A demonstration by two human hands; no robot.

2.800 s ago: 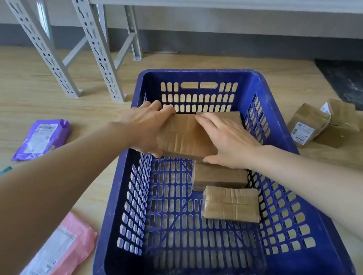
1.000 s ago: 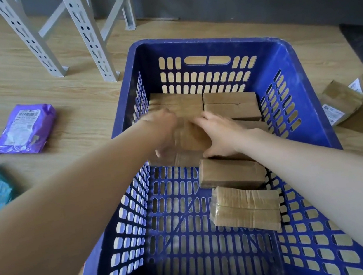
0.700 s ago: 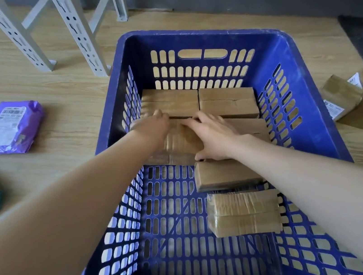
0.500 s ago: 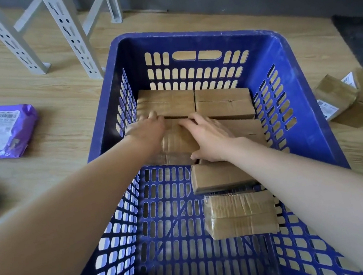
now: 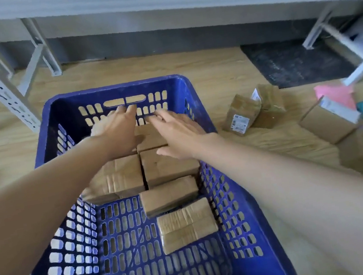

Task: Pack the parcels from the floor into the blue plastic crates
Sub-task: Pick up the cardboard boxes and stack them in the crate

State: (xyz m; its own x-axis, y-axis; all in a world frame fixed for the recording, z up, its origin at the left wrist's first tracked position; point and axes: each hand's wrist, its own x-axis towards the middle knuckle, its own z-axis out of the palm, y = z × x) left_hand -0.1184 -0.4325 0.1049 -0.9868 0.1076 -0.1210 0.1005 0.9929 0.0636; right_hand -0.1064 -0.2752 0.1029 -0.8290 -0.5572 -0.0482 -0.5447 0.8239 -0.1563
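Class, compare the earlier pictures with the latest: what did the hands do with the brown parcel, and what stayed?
Left hand and right hand released the brown parcel, now lying in the blue crate, and reached open toward its far wall. The two nearer parcels stayed.

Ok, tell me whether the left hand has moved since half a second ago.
Yes. The left hand has gone forward, off the second-row parcel; its fingertips now reach the slotted far wall of the blue crate.

The wooden floor (image 5: pixel 225 75) carries the blue crate (image 5: pixel 111 89), brown parcels (image 5: pixel 239 113) beside it, and a dark mat (image 5: pixel 294 62).
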